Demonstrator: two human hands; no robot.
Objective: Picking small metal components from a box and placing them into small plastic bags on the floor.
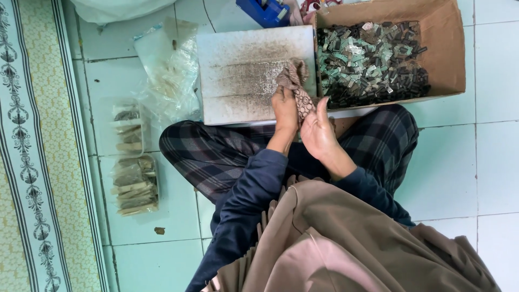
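The person sits cross-legged on a pale tiled floor [476,162], seen from above, with both hands raised over a white board [238,75] that lies in front of the knees. The left hand [285,111] has its grip closed around a patterned brown cloth [294,81], bunched at the top and pressed against the right part of the board, where dark streaks and a dusty grey smear run across the white face. The right hand [319,132] is just beside the left, thumb up and fingers curled onto the lower tail of the same cloth, so its grip is also clamped on the fabric. Touching the board's right edge stands an open cardboard box [446,48] filled with small dark and greenish flat parts [373,62]. Left of the board lie clear plastic bags [170,75], and further left, near a patterned mat [32,162], are two packs of pale sticks [135,184]. A blue object [265,12] sits beyond the board's far edge.
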